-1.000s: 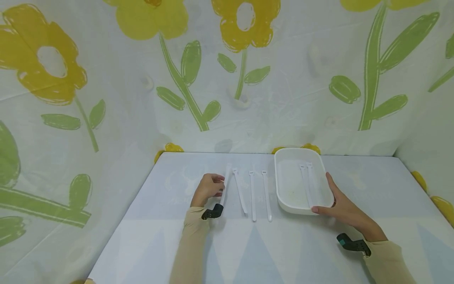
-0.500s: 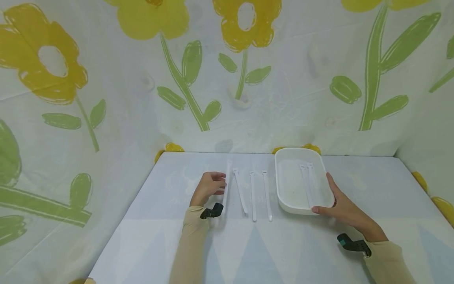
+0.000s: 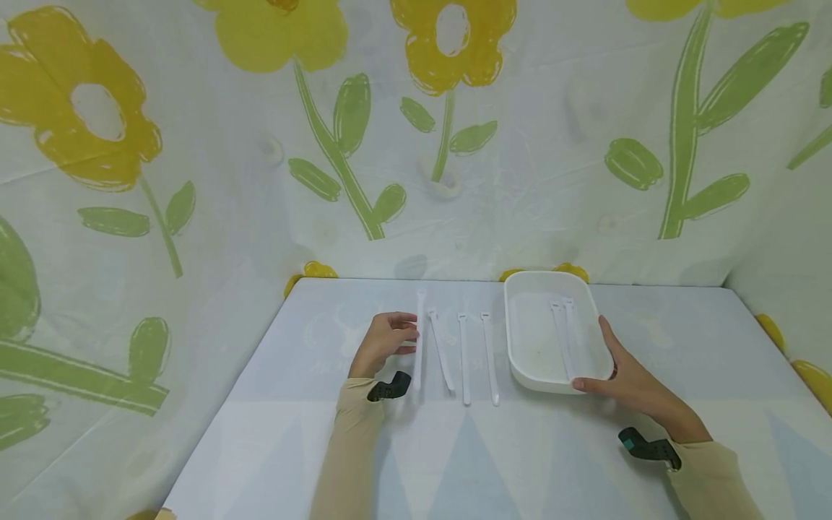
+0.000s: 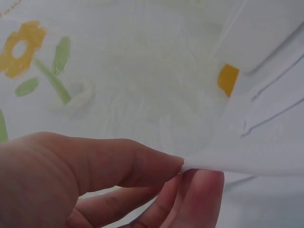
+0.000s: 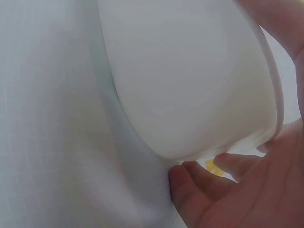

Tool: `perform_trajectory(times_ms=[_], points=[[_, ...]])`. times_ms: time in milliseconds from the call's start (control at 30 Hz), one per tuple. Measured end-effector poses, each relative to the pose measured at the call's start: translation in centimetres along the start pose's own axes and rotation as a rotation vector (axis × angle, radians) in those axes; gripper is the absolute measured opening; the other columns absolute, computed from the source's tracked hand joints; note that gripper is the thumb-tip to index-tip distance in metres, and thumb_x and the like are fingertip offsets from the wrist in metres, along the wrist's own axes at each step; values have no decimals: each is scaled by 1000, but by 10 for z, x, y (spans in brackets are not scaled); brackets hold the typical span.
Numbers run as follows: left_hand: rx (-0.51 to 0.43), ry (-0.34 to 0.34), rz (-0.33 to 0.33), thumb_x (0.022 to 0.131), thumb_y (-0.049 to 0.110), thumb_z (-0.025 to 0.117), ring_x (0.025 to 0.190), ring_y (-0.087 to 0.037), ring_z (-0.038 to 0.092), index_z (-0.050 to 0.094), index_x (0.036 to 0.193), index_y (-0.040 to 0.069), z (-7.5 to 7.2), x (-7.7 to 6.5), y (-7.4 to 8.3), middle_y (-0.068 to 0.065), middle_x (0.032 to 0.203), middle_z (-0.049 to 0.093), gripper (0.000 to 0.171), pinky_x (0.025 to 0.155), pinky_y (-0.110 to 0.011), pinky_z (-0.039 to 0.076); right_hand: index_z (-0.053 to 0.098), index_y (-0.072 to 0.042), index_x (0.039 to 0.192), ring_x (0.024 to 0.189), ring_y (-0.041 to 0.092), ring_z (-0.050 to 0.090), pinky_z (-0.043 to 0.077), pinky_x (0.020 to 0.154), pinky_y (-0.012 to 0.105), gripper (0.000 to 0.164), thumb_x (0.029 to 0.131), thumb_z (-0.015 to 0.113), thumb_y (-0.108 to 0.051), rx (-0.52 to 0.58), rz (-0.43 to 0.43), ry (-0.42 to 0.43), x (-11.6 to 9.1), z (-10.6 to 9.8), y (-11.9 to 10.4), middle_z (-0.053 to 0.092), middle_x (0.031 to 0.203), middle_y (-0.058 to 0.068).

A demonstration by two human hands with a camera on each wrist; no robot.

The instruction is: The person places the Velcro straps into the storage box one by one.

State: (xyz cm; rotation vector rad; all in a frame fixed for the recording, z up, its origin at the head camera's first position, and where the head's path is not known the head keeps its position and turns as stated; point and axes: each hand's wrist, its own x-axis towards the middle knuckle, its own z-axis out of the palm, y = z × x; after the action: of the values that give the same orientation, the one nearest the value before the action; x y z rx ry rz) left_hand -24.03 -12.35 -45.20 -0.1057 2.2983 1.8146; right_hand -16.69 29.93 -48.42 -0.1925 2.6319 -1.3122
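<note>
In the head view my left hand pinches a white cable tie between thumb and fingers. Its strip points away from me, and fine teeth show along its edge in the left wrist view. To its right, three more white cable ties lie side by side on the table, the nearest one slanted. My right hand grips the right side of a white plastic container, thumb on the near rim corner. Its other fingertips reach along the outer wall near the base. Two cable ties lie inside the container.
The white table has a pale blue triangle print. A flower-patterned cloth closes it off at the back and both sides, close behind the container. A black wrist device sits on each sleeve.
My left hand has moved slightly right and away from me with the cable tie, which has swung from slanted to nearly straight. The right hand and the container have stayed put.
</note>
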Motion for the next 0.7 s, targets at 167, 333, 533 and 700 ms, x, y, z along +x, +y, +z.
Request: perform_trajectory(times_ms=[167, 333, 533, 700], points=[[1, -6, 9, 96, 3, 67, 97, -24, 72, 64, 134, -4, 4, 0, 2, -17, 117, 67, 38, 78, -32, 67, -27, -17, 161, 151, 62, 10, 24, 110, 86, 135, 85, 83, -36, 5, 5, 2, -1, 0, -1, -16, 171, 26], [-17, -13, 9, 96, 3, 68, 97, -22, 71, 64, 134, -3, 7, 0, 3, -18, 118, 67, 39, 78, -32, 67, -28, -17, 160, 152, 62, 10, 24, 111, 86, 135, 85, 83, -37, -2, 13, 1, 0, 0, 0, -15, 171, 27], [-44, -20, 10, 95, 4, 69, 100, -24, 71, 63, 135, -3, 11, 0, 3, -18, 119, 68, 40, 79, -33, 67, -26, -14, 161, 151, 63, 10, 25, 111, 85, 134, 86, 83, -36, -17, 7, 3, 0, 0, 1, -14, 170, 29], [-57, -5, 21, 96, 5, 69, 98, -21, 71, 64, 134, -2, 17, -1, 5, -19, 121, 68, 40, 79, -33, 67, -25, -14, 161, 151, 63, 9, 25, 111, 85, 134, 86, 83, -36, -11, 5, 4, 0, -1, 1, -14, 170, 29]])
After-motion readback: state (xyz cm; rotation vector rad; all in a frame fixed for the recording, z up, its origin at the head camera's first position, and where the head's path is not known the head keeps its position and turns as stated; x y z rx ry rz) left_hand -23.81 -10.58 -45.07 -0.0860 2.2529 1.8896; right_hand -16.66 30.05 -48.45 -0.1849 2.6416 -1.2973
